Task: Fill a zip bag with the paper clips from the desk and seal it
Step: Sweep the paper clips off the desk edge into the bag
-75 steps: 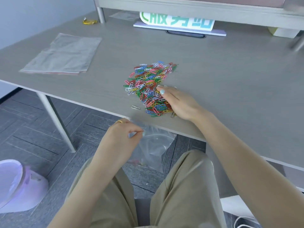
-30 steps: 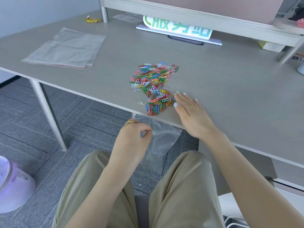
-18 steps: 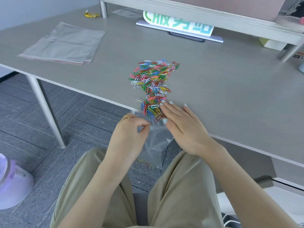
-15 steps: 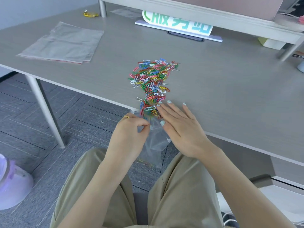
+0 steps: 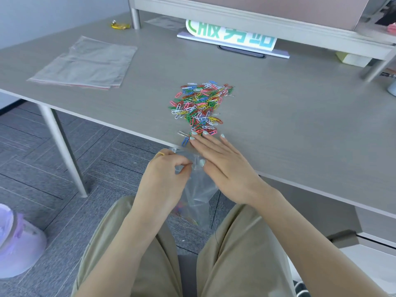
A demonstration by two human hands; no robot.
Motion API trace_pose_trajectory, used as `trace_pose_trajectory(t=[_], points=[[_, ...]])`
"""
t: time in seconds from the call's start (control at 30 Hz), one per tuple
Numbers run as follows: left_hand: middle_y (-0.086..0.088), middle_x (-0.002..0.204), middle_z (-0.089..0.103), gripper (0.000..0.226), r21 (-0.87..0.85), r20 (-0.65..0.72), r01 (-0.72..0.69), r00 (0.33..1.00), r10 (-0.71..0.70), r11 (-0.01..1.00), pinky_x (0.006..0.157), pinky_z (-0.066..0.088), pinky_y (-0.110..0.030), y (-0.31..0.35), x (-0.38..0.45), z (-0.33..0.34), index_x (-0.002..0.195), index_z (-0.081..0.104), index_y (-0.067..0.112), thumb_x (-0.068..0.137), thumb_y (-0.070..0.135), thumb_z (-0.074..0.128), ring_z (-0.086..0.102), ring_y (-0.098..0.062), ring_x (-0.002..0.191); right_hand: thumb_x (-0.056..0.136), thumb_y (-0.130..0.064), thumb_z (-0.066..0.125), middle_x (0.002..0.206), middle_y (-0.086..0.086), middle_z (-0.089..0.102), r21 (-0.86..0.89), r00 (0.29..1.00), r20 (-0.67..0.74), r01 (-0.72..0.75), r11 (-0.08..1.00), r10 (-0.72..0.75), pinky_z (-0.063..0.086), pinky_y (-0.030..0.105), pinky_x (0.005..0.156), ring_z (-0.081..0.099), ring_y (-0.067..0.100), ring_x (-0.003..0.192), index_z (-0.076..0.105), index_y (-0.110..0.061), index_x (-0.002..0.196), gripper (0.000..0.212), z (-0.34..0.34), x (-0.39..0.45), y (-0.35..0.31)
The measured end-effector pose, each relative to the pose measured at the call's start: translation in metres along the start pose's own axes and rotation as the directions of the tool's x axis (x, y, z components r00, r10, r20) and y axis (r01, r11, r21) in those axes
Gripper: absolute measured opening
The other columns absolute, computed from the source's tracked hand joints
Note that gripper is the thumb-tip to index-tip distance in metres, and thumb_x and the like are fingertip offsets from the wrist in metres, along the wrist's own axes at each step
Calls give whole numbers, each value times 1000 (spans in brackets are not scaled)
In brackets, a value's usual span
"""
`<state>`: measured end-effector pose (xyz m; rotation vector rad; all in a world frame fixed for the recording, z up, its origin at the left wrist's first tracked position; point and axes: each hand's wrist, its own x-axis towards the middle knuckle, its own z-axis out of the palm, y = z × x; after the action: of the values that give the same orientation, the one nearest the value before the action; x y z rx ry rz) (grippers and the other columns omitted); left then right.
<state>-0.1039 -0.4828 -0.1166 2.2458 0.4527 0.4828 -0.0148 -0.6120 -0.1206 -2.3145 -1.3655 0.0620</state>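
Note:
A pile of coloured paper clips [image 5: 201, 106] lies on the grey desk [image 5: 289, 116], reaching toward its front edge. My right hand [image 5: 222, 161] lies flat on the desk edge, its straight fingers touching the nearest clips. Just below the edge, my left hand [image 5: 167, 174] pinches the rim of a clear zip bag [image 5: 198, 196], which hangs open over my lap. A few coloured clips show at the bag's bottom.
A stack of flat zip bags [image 5: 85, 65] lies at the desk's left. A white sign with green letters [image 5: 231, 37] stands at the back under a shelf. A desk leg [image 5: 62, 146] and a purple bin [image 5: 17, 243] are at the left.
My right hand has swept the near end of the pile toward the desk edge and over it into the bag, then slid forward again onto the nearest clips. My left hand kept its pinch on the bag's rim.

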Motion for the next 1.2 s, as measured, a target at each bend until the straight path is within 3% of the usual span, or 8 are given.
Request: trace_pose_trajectory(t=[0.17, 0.33, 0.47, 0.6, 0.77, 0.9, 1.07, 1.2], points=[[-6, 91, 61, 12, 8, 10, 1, 1000, -2, 1000, 65, 31, 2, 0, 2, -4, 79, 72, 11, 82, 13, 60, 50, -15, 89, 93, -22, 26, 151, -5, 31, 124, 998, 4, -70, 990, 70, 2, 27, 115, 16, 10, 142, 34, -19, 140, 48, -8, 45, 9], [-8, 93, 62, 12, 10, 26, 11, 1000, -12, 1000, 63, 31, -12, 0, 6, -7, 80, 71, 11, 82, 14, 60, 53, -19, 93, 93, -18, 29, 146, -8, 40, 125, 993, 117, 2, 992, -17, 5, 28, 116, 24, 6, 140, 46, -21, 133, 43, -1, 58, 15], [-9, 92, 62, 13, 22, 22, 11, 1000, -12, 1000, 68, 31, 1, 1, 6, -6, 81, 72, 12, 83, 15, 59, 52, -18, 92, 87, -20, 26, 144, -9, 43, 159, 991, 119, 39, 987, -58, 6, 25, 116, 30, 4, 136, 50, -22, 130, 49, -4, 40, 16], [-7, 93, 60, 13, 13, 38, 11, 999, -12, 1000, 62, 26, -14, 6, 6, 1, 84, 72, 13, 82, 14, 59, 50, -16, 90, 88, -14, 30, 141, -5, 46, 257, 993, 84, 61, 965, -85, 14, 27, 116, 34, 6, 135, 51, -17, 129, 46, -8, 26, 20], [-2, 90, 55, 13, 17, 49, -17, 999, 16, 1000, 64, 31, -5, 8, 6, 2, 85, 72, 12, 82, 13, 59, 48, -13, 86, 86, -19, 32, 144, -5, 44, 517, 964, -85, -173, 839, 251, 18, 28, 116, 32, 4, 136, 49, -21, 130, 47, -23, 38, 44], [-4, 95, 59, 13, 24, 46, -10, 999, 9, 1000, 68, 29, 5, 6, 7, 0, 86, 72, 12, 82, 14, 60, 50, -12, 88, 98, -17, 28, 151, -7, 29, 375, 937, 6, -326, 868, 349, 2, 21, 116, 19, 2, 139, 36, -21, 139, 42, -32, 38, 61], [-7, 94, 61, 12, 22, 34, -21, 999, 21, 1000, 66, 32, -1, 7, 6, 1, 82, 72, 11, 82, 15, 61, 51, -14, 87, 98, -13, 27, 151, -4, 29, 208, 976, 69, -214, 954, 204, 0, 16, 110, 19, -4, 134, 36, -17, 139, 42, -27, 30, 54], [-10, 92, 60, 12, 26, 43, -34, 999, 33, 999, 62, 31, -11, 11, 5, 5, 80, 71, 7, 82, 12, 60, 49, -16, 86, 88, -28, 21, 151, -7, 27, 168, 983, 110, -166, 972, 149, -2, 14, 109, 15, -9, 129, 33, -20, 140, 53, -25, 16, 41]])
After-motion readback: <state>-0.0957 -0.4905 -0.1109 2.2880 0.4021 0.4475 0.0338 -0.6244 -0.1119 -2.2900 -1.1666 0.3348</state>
